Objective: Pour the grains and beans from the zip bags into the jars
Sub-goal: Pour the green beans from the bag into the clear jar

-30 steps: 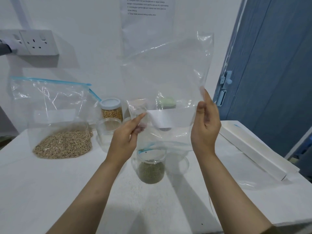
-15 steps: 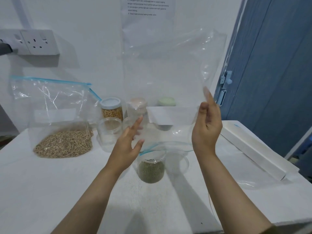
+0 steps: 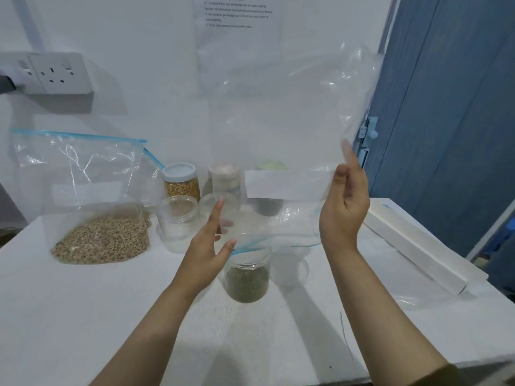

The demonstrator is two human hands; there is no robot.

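The empty zip bag (image 3: pixel 281 126) hangs upside down in the air above the table (image 3: pixel 83 316), clear and crinkled, a white label strip across it and its blue zip edge drooping at 6 o'clock over the open jar (image 3: pixel 247 277), which holds dark green grains. The right hand (image 3: pixel 344 207) pinches the bag's edge at 3 o'clock between thumb and fingers. The left hand (image 3: pixel 207 243) is spread wide at 7 o'clock of the bag, fingers straight; whether it touches the plastic I cannot tell. A loose lid (image 3: pixel 289 267) lies just beside the jar at 3 o'clock. At 9 o'clock sits a second zip bag (image 3: pixel 92 196) with tan grains.
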